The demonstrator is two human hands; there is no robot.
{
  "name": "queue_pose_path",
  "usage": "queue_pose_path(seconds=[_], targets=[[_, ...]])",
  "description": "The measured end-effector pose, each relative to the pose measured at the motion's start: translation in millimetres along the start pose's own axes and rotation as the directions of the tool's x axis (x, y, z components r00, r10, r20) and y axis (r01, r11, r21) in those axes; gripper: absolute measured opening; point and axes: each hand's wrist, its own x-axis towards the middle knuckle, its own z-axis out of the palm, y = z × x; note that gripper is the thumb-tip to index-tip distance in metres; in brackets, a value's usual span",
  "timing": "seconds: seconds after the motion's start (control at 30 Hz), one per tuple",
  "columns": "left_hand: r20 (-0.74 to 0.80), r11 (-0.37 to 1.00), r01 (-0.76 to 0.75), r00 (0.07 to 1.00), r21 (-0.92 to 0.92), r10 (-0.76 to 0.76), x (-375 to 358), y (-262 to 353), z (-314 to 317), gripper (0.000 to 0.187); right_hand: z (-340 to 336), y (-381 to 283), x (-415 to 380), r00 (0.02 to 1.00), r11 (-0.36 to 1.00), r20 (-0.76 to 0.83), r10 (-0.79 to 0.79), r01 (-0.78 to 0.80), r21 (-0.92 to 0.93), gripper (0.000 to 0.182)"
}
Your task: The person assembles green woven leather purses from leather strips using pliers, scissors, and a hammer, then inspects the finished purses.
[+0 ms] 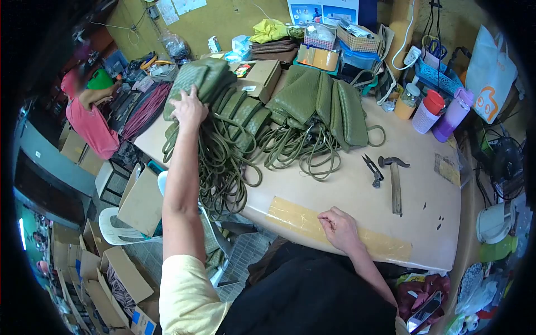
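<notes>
My left hand [188, 106] reaches far out, fingers spread on a folded green quilted bag [196, 75] atop a pile at the table's left edge. Long green cord handles [226, 167] hang in loops from this pile over the edge. A second stack of green quilted bags [315, 103] lies to its right, its cords gathered in front. Near the front edge, my right hand [339, 229] rests with fingers curled in; nothing shows in them. Pincers [373, 171] and a hammer [395, 181] lie on the table beyond it.
Brown tape [290, 218] covers part of the front edge. A cardboard box [259, 75] and baskets stand behind the bags. Bottles, including a purple one [453, 114], stand at the back right. A person in pink [92, 120] is at far left. Open cartons [125, 273] stand on the floor.
</notes>
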Motion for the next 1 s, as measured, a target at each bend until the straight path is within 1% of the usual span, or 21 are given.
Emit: queue_pose_path(seconds=[0.03,0.07,0.13,0.17,0.2,0.27,0.3,0.33,0.4,0.5,0.53,0.6,0.67,0.7,0.73,0.77,0.8,0.87,0.93,0.97,1.0], targets=[[0.005,0.993,-0.049,0.999,0.105,0.049,-11,11,-9,0.088,1,-2,-2,1.000,1.000,-0.014,0.014,-0.014,-0.009,0.004],[0.011,0.993,-0.051,0.999,0.106,0.050,-17,14,-17,0.088,2,-2,-5,1.000,1.000,-0.011,0.019,-0.019,-0.010,0.004],[0.063,0.973,-0.195,0.980,0.119,0.189,-17,21,-35,0.086,4,2,-3,1.000,1.000,-0.027,-0.005,0.004,-0.024,0.004],[0.121,0.984,-0.152,0.983,0.092,0.141,-13,24,-45,0.082,4,2,-4,1.000,1.000,-0.029,-0.004,0.003,-0.023,0.004],[0.130,0.993,-0.118,0.985,0.023,0.114,-2,22,-46,0.075,4,3,-5,0.999,0.999,-0.042,-0.031,0.030,-0.021,0.004],[0.154,0.994,-0.100,0.984,0.042,0.092,20,16,-59,0.063,4,6,-7,0.996,0.998,-0.063,-0.058,0.057,-0.022,0.005],[-0.015,0.991,-0.125,0.992,0.044,0.125,26,10,-50,0.053,5,7,-8,0.995,0.998,-0.074,-0.066,0.066,-0.012,0.005],[-0.066,0.979,-0.197,0.977,0.059,0.201,29,4,-51,0.038,5,7,-8,0.994,0.997,-0.085,-0.075,0.075,-0.002,0.005],[-0.151,0.953,-0.280,0.943,0.115,0.295,42,-2,-44,0.023,3,6,-8,0.994,0.998,-0.086,-0.069,0.068,-0.007,0.005],[-0.370,0.944,-0.318,0.870,0.086,0.327,62,0,-56,0.018,3,8,-8,0.995,0.998,-0.074,-0.063,0.063,-0.003,0.005],[-0.420,0.936,-0.327,0.837,0.128,0.350,64,9,-72,0.019,4,8,-8,0.996,0.998,-0.062,-0.062,0.062,-0.002,0.005],[-0.330,0.924,-0.349,0.864,0.154,0.381,68,30,-100,0.020,2,5,-6,0.998,0.999,-0.049,-0.037,0.037,-0.012,0.005],[-0.214,0.904,-0.322,0.897,0.280,0.386,74,55,-96,0.025,3,4,-4,0.999,1.000,-0.032,-0.013,0.012,-0.027,0.005],[-0.011,0.890,-0.292,0.949,0.349,0.315,75,68,-85,0.047,4,5,-4,0.997,0.999,-0.064,-0.045,0.044,-0.016,0.005],[0.150,0.924,-0.289,0.955,0.251,0.258,63,74,-71,0.091,4,7,-4,0.992,0.997,-0.096,-0.076,0.076,-0.007,0.005],[0.262,0.942,-0.266,0.942,0.205,0.209,61,70,-47,0.119,4,7,-5,0.992,0.997,-0.099,-0.075,0.074,-0.013,0.005],[0.297,0.948,-0.247,0.938,0.202,0.182,53,66,-36,0.129,2,7,-6,0.994,0.998,-0.090,-0.067,0.065,-0.018,0.005],[0.329,0.971,-0.203,0.932,0.127,0.152,49,54,-25,0.127,2,5,-3,0.995,0.999,-0.086,-0.051,0.050,-0.015,0.005],[0.369,0.982,-0.189,0.913,0.002,0.175,44,35,-36,0.124,-1,4,-5,1.000,1.000,-0.018,0.010,-0.010,0.005,0.006],[0.280,0.956,-0.281,0.915,-0.079,0.292,65,5,2,0.117,0,2,-7,1.000,1.000,-0.013,0.018,-0.018,0.012,0.006],[0.286,0.957,-0.279,0.913,-0.077,0.290,51,1,-1,0.117,-1,1,-8,1.000,1.000,-0.012,0.013,-0.013,-0.001,0.006]])
